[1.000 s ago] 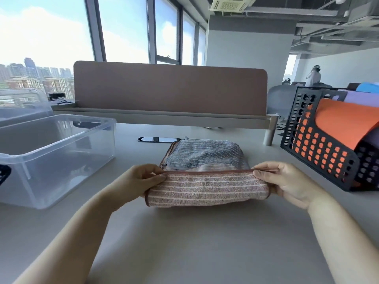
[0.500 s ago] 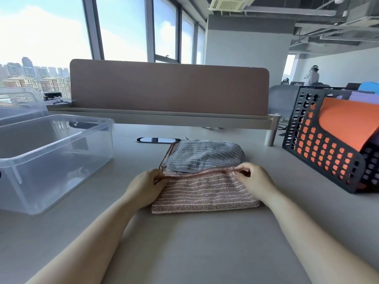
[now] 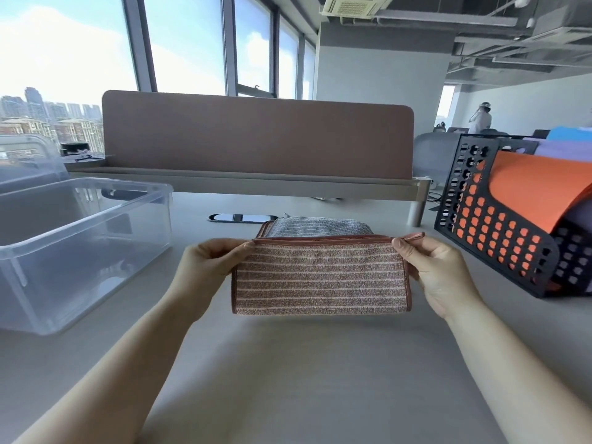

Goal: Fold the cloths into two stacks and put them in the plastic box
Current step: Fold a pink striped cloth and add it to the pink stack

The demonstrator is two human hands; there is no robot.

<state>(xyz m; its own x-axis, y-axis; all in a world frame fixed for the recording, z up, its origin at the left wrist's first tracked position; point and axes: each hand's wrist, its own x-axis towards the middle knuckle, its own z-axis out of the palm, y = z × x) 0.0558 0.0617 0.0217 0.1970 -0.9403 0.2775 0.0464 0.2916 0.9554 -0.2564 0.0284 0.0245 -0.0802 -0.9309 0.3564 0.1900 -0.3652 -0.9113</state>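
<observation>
The table (image 3: 304,363) carries everything; the plastic box (image 3: 80,251) stands on it at the left, the perforated basket (image 3: 499,248) at the right, well apart; between them, near the middle, a striped cloth (image 3: 320,277) is held up by its two upper corners, the left hand (image 3: 208,264) at its left corner, the right hand (image 3: 439,267) at its right; just behind it a folded cloth (image 3: 320,225) lies on the table; behind that a cable slot (image 3: 242,217) sits in the tabletop; a divider panel (image 3: 256,136) stands along the far edge; sheets (image 3: 538,193) lie in the basket.
</observation>
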